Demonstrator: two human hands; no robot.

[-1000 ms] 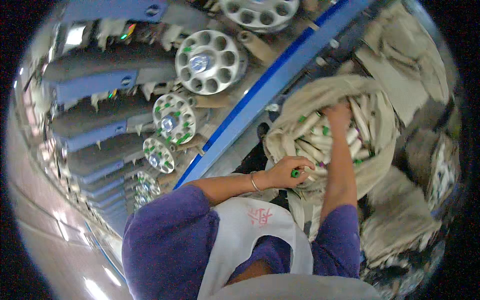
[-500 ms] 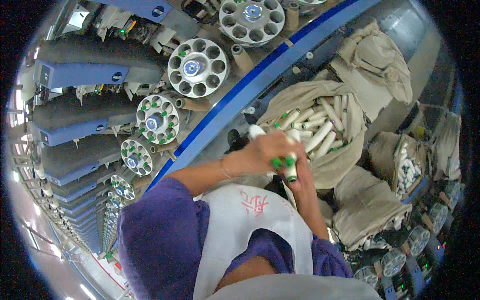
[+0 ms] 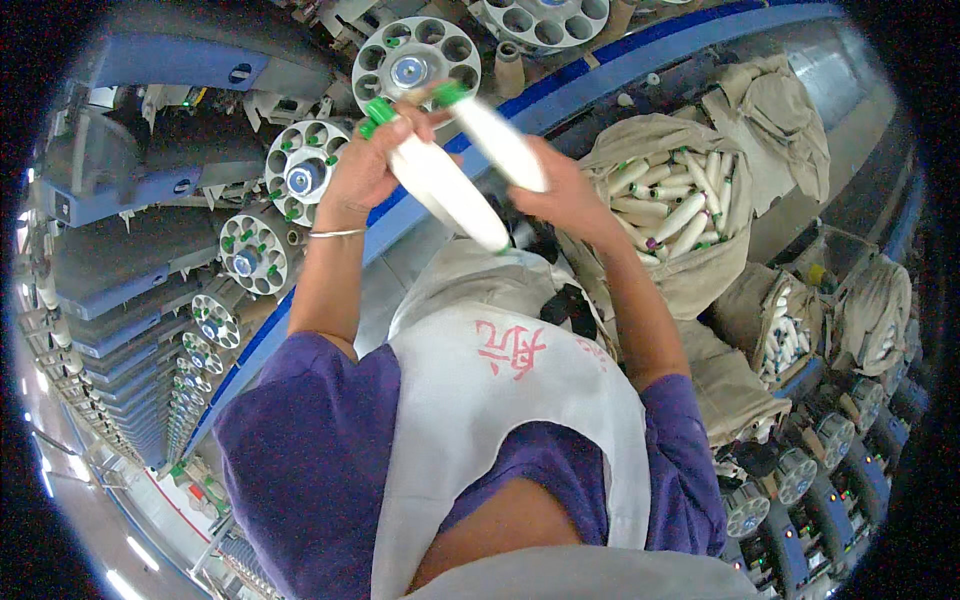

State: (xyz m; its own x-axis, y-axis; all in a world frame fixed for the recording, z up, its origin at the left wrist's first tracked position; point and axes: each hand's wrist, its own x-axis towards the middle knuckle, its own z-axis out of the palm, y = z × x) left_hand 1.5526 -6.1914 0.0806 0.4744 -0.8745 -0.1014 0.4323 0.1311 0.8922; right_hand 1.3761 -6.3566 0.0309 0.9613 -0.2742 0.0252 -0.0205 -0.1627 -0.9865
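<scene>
My left hand [image 3: 372, 165] is closed around white yarn bobbins [image 3: 445, 190] with green ends. At least two green tips poke out above its fingers, and the full bobbins slant down toward my apron. My right hand [image 3: 568, 198] grips the lower end of another white bobbin [image 3: 498, 142], smeared by motion. That bobbin's green tip points up and left, close to the left hand's fingertips. Just beyond both hands is a round metal magazine [image 3: 462, 46] with a ring of holes, a green tip showing in one. A cloth sack [image 3: 722, 278] full of similar bobbins stands to the right.
More round magazines [image 3: 283, 246] line the machine on the left, several holding green-tipped tubes. A blue rail [image 3: 560, 92] runs diagonally past my hands. Farther right are other cloth sacks [image 3: 740, 305] and another row of machine magazines [image 3: 797, 476]. A brown tube [image 3: 508, 72] stands by the rail.
Both hands have moved up and apart from beside the sack toward the magazine. The bobbins, bunched together before, are now divided between the two hands. The view has shifted somewhat.
</scene>
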